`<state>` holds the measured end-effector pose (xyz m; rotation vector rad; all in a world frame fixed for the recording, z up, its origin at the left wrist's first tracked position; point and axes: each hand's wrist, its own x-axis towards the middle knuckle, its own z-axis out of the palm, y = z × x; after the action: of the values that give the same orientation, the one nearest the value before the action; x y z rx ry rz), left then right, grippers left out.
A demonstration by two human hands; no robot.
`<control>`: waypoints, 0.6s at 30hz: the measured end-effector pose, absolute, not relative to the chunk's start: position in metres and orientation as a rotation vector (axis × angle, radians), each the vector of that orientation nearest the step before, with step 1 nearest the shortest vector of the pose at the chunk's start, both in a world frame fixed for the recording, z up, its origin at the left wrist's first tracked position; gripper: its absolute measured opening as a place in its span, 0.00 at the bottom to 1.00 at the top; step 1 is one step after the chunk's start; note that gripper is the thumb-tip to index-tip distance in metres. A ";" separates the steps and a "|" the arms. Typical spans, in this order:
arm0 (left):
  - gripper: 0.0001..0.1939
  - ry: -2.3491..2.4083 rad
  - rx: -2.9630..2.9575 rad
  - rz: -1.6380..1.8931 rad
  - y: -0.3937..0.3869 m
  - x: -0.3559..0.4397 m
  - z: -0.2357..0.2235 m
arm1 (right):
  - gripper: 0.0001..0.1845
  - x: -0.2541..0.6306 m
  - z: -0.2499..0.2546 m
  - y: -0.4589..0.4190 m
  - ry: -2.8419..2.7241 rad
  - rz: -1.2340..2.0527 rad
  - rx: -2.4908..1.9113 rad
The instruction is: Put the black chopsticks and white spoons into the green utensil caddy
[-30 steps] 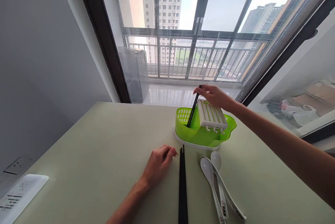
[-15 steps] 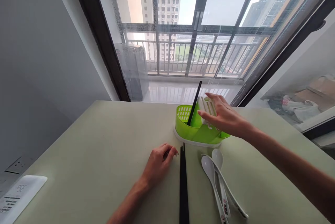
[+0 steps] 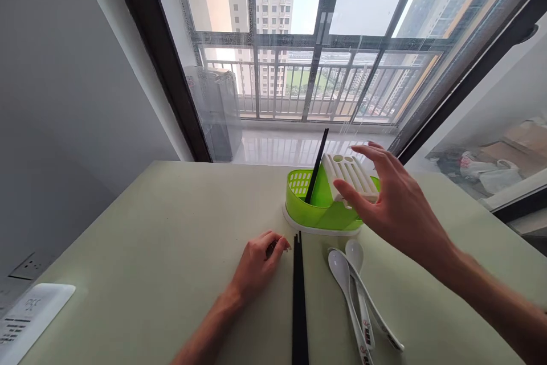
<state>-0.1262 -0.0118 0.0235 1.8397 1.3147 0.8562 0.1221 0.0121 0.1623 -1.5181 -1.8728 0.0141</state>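
Note:
My right hand (image 3: pixel 393 205) is open, thumb and fingers spread around the near right side of a white slotted rack (image 3: pixel 348 174). The rack sits tilted in a bright green cutlery holder (image 3: pixel 316 214) with a white base. Black chopsticks (image 3: pixel 318 163) lean upright in the holder's left part. My left hand (image 3: pixel 262 259) rests on the table with its fingers curled in, and nothing shows in them. Just right of it lie more black chopsticks (image 3: pixel 299 296). Several white spoons (image 3: pixel 339 268) lie crossed farther right, bowls toward the holder.
The pale green table (image 3: pixel 183 251) reaches to a glass window with a dark frame (image 3: pixel 168 80). A white device with a display (image 3: pixel 36 316) lies at the table's left edge. Bags (image 3: pixel 498 174) are seen beyond the glass at right.
My right hand has let go of the white slotted rack and drawn back to the right, fingers spread wider. My left hand, the spoons and the chopsticks stay in place.

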 end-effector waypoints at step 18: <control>0.20 1.316 1.844 0.859 -0.010 -0.124 0.023 | 0.13 0.037 -0.010 -0.138 -2.151 0.477 -2.071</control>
<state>-0.1239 -0.0105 0.0231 1.8437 1.3164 0.8586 0.0374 -0.1382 -0.0101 -2.0713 -2.1507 0.4765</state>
